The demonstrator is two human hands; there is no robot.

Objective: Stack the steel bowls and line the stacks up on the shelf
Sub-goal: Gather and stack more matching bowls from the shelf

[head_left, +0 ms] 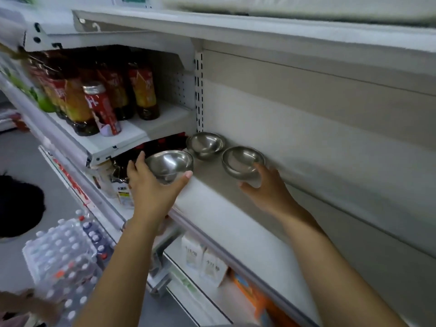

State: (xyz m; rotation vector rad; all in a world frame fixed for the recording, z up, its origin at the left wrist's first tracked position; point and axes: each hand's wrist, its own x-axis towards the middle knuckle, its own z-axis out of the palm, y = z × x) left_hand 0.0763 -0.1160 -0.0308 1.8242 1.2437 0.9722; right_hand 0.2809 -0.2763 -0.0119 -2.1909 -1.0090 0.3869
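So the left hand (pixel 151 185) has the nearest steel bowl (pixel 169 164) cupped from the front, fingers spread around its left side and thumb hooked round the right edge, wrapped on it but not squeezed tight; the right hand (pixel 266 185) is half open, fingers curled against the near wall of the right-hand bowl (pixel 243 162), touching it but I can't tell if it's really gripping; the third bowl (pixel 205 143) sits untouched further back near the upright, just beside the other two, all on the pale shelf (pixel 231 223). Looks to me like the stacking is only starting; if I were doing it I'd lift one bowl clear of the board, hold it level and drop it straight into its neighbour so the rims seat flush, because these things are round-bottomed with a small foot and would rock if set in crooked; polished steel too, smooth and slippery, so grip under the rim rather than pinching the wall. Drink bottles (pixel 141 90) stand on the next bay's shelf, close to the left elbow's path; worth minding.
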